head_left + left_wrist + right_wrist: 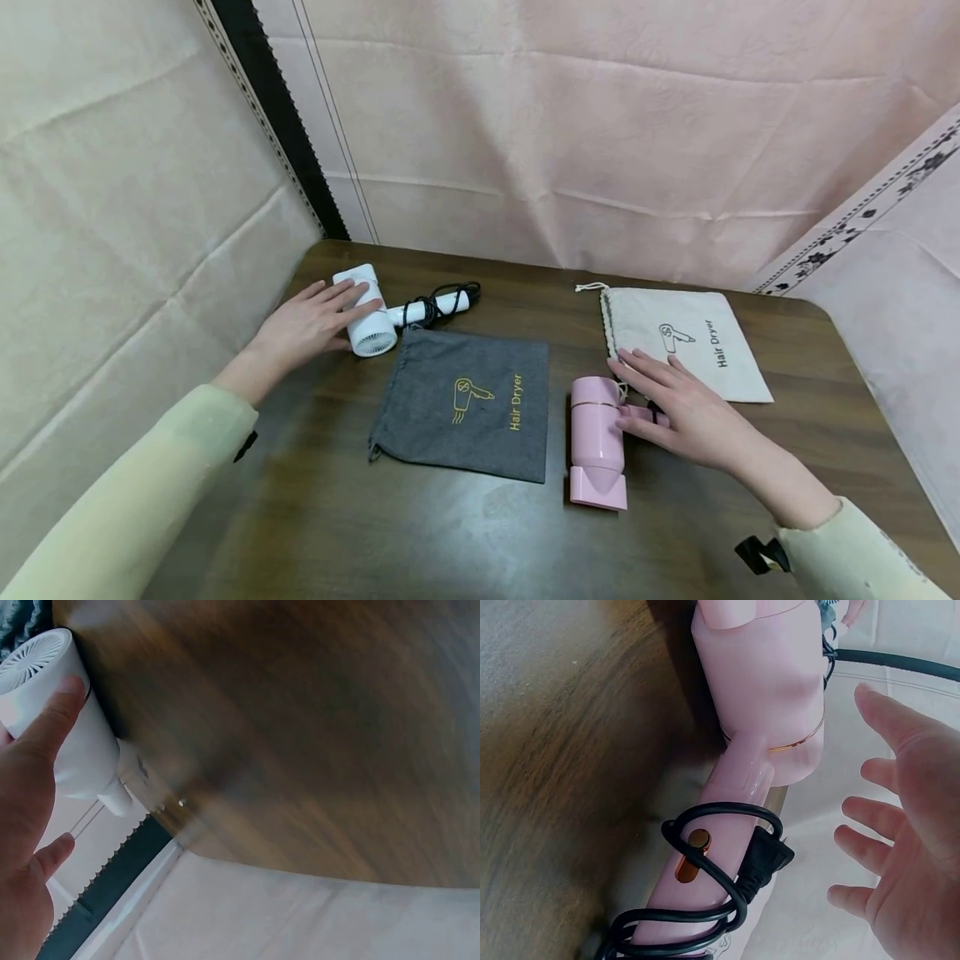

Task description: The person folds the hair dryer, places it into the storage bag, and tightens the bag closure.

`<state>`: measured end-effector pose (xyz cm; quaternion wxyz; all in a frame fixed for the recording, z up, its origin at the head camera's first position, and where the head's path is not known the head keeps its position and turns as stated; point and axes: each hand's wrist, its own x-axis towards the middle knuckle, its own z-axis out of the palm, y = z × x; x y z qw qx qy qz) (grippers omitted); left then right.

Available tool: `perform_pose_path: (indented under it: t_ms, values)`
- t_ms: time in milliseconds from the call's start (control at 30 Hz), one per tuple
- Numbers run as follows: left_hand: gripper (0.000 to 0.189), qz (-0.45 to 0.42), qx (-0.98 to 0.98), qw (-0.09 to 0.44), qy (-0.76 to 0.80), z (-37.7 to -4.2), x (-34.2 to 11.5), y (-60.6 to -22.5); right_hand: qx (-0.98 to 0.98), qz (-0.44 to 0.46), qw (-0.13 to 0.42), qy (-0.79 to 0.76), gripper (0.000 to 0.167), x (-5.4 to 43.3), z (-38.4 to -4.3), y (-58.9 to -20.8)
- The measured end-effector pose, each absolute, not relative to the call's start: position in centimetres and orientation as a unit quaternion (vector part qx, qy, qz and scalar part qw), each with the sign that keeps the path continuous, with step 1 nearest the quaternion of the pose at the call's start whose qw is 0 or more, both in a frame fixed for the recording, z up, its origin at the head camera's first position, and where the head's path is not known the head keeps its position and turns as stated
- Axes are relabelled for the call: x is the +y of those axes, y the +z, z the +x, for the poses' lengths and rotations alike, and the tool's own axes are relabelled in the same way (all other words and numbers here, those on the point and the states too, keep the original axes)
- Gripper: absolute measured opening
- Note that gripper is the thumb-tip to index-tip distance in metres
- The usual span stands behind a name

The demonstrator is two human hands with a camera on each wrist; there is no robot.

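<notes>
At the left of the table lies a white hair dryer (373,332), its handle wrapped in black cord and pointing right. My left hand (311,325) lies over its barrel, fingers extended; a fingertip rests against the barrel near the grille (34,660) in the left wrist view. A pink hair dryer (597,433) with a flat nozzle lies right of centre. My right hand (686,412) hovers with spread fingers over its handle, partly hiding it. The right wrist view shows a gap between those fingers and the pink handle (705,892), which black cord wraps.
Between the dryers lies a dark grey drawstring bag (435,400) with yellow "Hair Dryer" print. A white drawstring bag (697,308) lies behind the right hand. Pale cloth (600,125) hangs behind the brown wooden table (450,542).
</notes>
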<state>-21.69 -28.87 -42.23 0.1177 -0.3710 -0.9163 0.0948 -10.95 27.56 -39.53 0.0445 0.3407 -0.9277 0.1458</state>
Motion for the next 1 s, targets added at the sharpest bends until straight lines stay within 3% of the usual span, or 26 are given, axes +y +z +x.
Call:
perform_pose_path:
  t_ms: [500,1000]
  values:
    - [0.090,-0.355,-0.929,0.080,0.060,-21.3,-27.6,-43.1,-0.913,0.371,0.038,0.167,0.074,25.8,-12.1,-39.2]
    - [0.080,-0.395,-0.909,0.120,0.065,-22.4,-28.0,-43.7,-0.920,0.359,-0.004,0.159,0.066,24.6,-12.8,-38.8]
